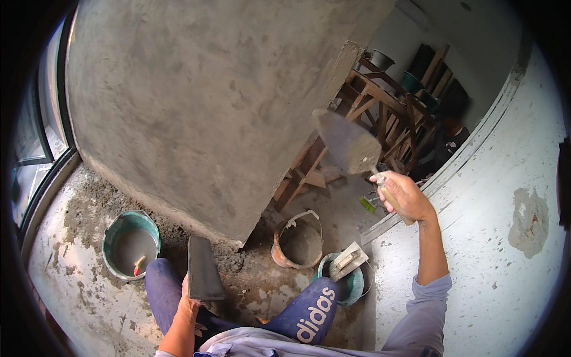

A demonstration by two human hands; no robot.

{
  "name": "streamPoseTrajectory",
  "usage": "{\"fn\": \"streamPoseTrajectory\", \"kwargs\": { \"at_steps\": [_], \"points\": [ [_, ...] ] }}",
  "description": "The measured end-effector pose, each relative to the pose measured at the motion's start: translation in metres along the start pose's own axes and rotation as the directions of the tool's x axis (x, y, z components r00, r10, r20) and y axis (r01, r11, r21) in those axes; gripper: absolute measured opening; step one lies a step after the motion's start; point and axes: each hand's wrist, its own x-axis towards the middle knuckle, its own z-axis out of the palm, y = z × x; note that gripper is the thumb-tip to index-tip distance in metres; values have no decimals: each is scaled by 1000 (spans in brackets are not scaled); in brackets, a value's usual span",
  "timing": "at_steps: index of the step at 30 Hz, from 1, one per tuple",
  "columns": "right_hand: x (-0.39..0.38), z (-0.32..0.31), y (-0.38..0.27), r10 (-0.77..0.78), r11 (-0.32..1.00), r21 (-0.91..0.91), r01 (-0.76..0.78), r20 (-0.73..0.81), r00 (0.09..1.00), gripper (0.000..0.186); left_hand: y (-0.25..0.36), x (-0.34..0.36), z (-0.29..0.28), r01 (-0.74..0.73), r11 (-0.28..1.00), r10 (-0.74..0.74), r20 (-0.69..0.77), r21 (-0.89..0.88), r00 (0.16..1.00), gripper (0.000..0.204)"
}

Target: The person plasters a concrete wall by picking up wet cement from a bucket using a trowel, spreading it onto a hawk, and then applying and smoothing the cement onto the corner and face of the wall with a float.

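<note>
My right hand [398, 196] is wrapped round the wooden handle of a pointed trowel [351, 143]. Its blade is smeared with grey mortar, slightly blurred, and raised beside the wall's right edge; I cannot tell whether it touches. Low over my left thigh, my left hand [189, 294] grips a dark grey rectangular plastering float [204, 271]. The float's handle and most of the fingers are hidden. In front stands a wall [202, 107] coated in grey plaster, its right edge rough.
A green bucket [107, 253] of greyish water with a red-handled brush stands left. An orange-brown bucket [276, 253] of mortar and a green bucket [358, 279] under a pale float [348, 260] stand right. Beyond are wooden trestles [380, 95] and a person [443, 146]. Mortar crumbs [101, 202] line the wall's foot.
</note>
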Motion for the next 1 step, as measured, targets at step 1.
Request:
{"fn": "streamPoseTrajectory", "kwargs": {
  "at_steps": [1],
  "points": [
    [-1, -4, -12, 14, 1000, 16, -13, -43, 999, 49, 0, 0, -5, 1, 1000, -1, -2, 3, 1000, 28]
  ]
}}
